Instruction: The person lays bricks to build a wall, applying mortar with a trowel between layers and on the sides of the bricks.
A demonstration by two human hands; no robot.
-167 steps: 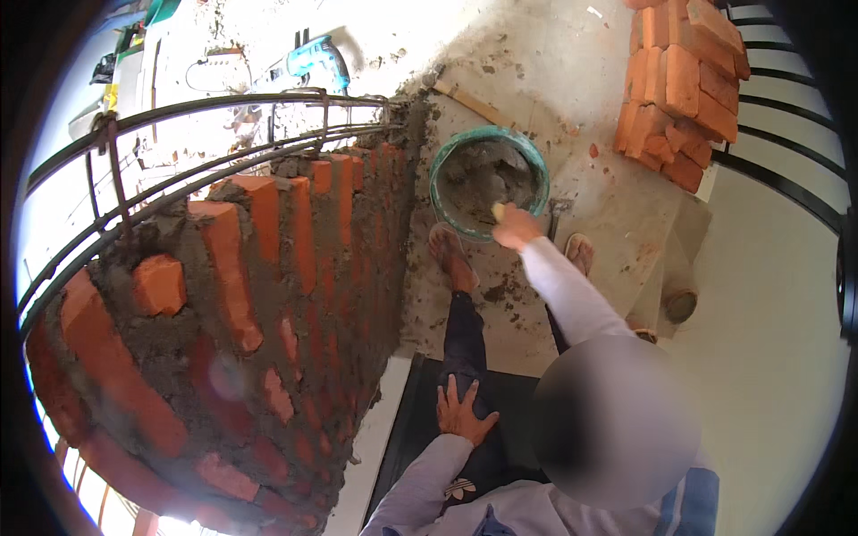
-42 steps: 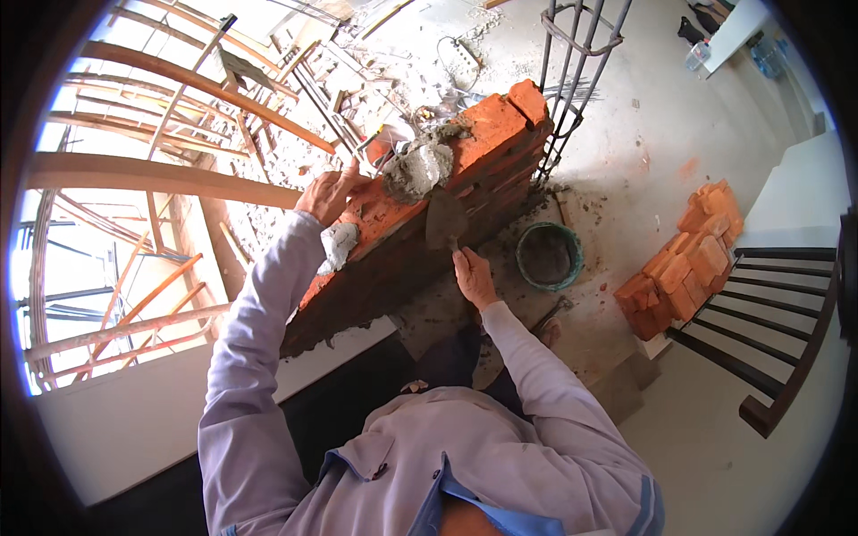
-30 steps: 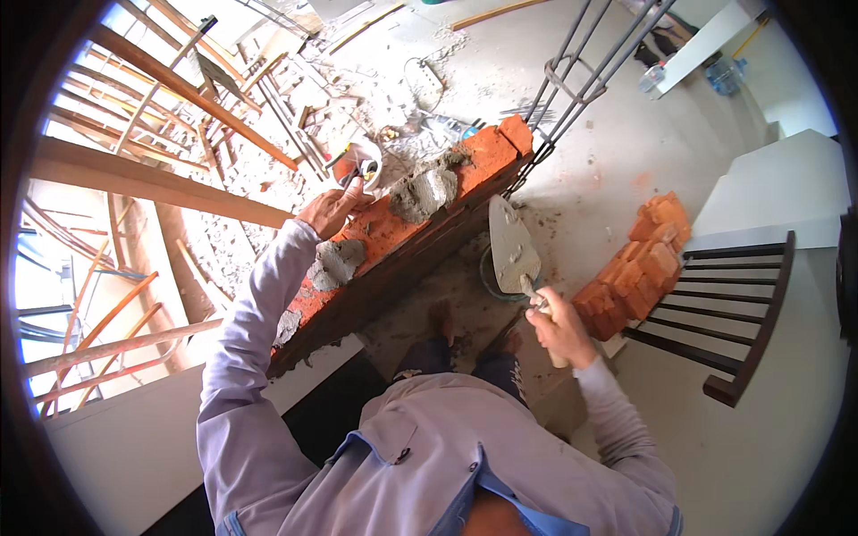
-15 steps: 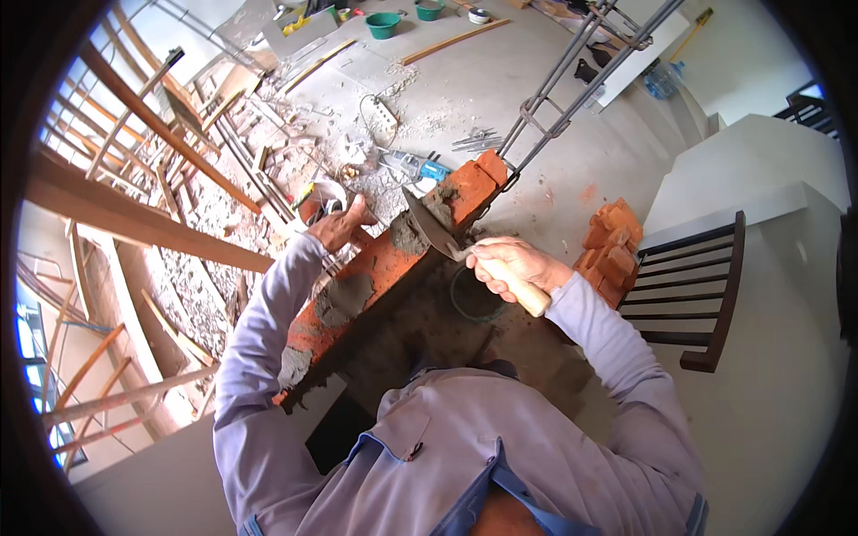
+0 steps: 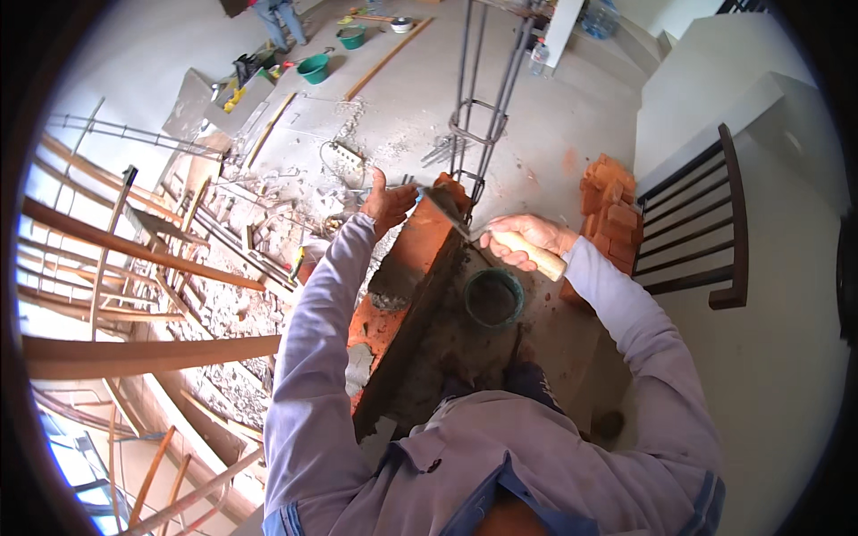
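A wooden-handled trowel (image 5: 542,259) is in my right hand (image 5: 534,236), its fingers wrapped round the handle. The metal blade reaches left over the far end of a low brick wall (image 5: 418,239). On the wall's other side my left hand (image 5: 390,205) is held beside the far bricks, thumb up and fingers stretched out, with nothing in it. Grey mortar (image 5: 391,288) lies on the wall top nearer me, and a paler patch (image 5: 359,364) sits lower down. A round bucket (image 5: 493,297) stands on the floor right of the wall.
Upright steel rebar (image 5: 483,116) rises at the wall's far end. Stacked orange bricks (image 5: 612,210) stand right, beside a dark railing (image 5: 697,214). Timber poles (image 5: 152,355) and rubble fill the left. Green basins (image 5: 313,69) and another person's legs (image 5: 281,22) appear at the back.
The view has shifted, bringing another person's legs and the whole bucket into sight. My left hand has moved forward along the wall. The trowel blade is now over the wall's far end.
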